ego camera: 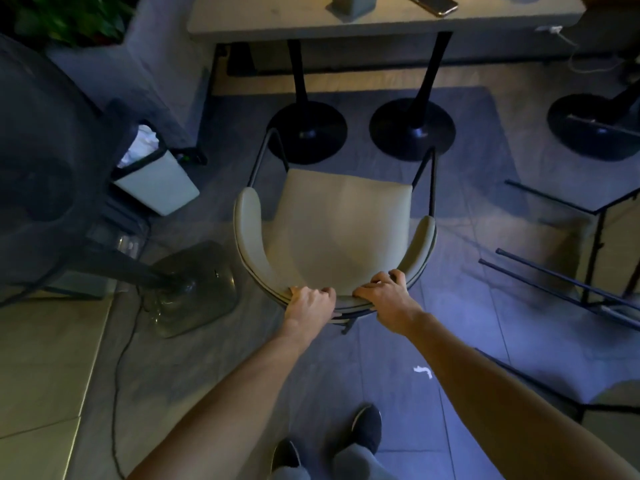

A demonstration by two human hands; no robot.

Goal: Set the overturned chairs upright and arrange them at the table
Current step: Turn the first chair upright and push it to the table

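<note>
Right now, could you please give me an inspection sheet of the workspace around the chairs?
Surface: grey tiled floor with a darker rug under the table.
Job's things: beige chair upright, facing the table; overturned chair on its side to the right.
Clutter: waste bin with paper, glass jug, white scrap, phone on the table.
Hands: left hand and right hand both grip the beige chair's backrest, fingers curled over it.
Cables: black cord on the floor at left.
Surroundings: two black pedestal bases, plant.
</note>
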